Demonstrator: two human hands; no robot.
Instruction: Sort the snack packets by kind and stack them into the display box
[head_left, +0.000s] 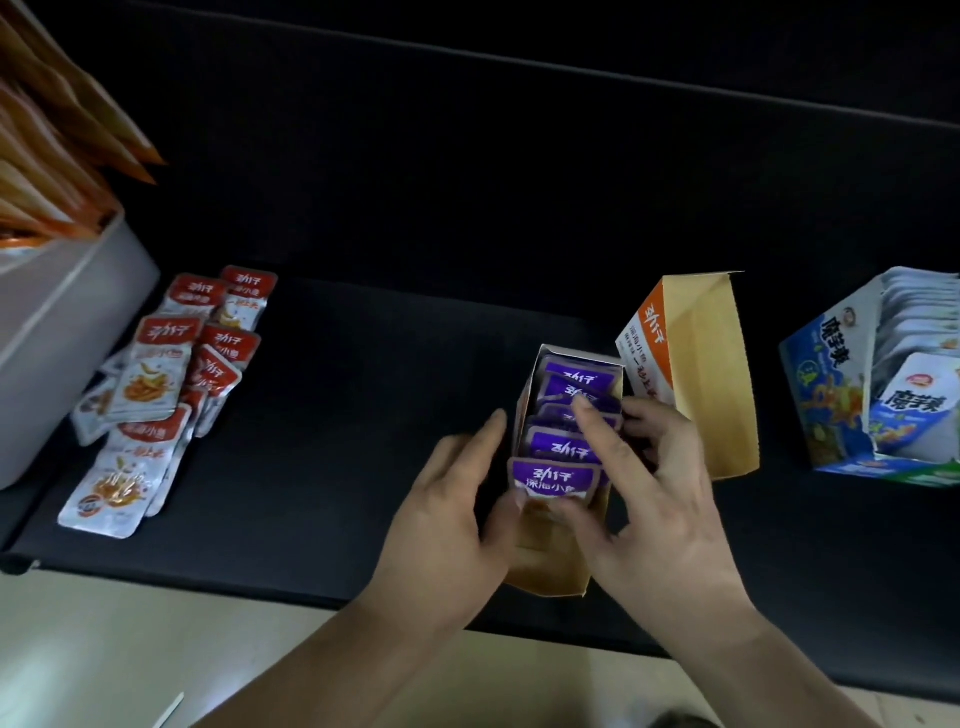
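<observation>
A narrow cardboard display box (550, 577) stands near the table's front edge, filled with a row of several purple snack packets (553, 478). Its torn-open lid (691, 374) leans up at the back right. My left hand (447, 514) clasps the box's left side, thumb on the frontmost purple packet. My right hand (649, 488) lies over the right side, its fingers pressing down on the packets in the middle of the row. Several red snack packets (171, 374) lie loose in a heap at the left of the black table.
A white bin (67, 332) with orange packets sticking out stands at the far left. A blue display box (831, 395) full of blue-and-white packets stands at the right edge. The black tabletop (363, 395) lies between the heap and the box.
</observation>
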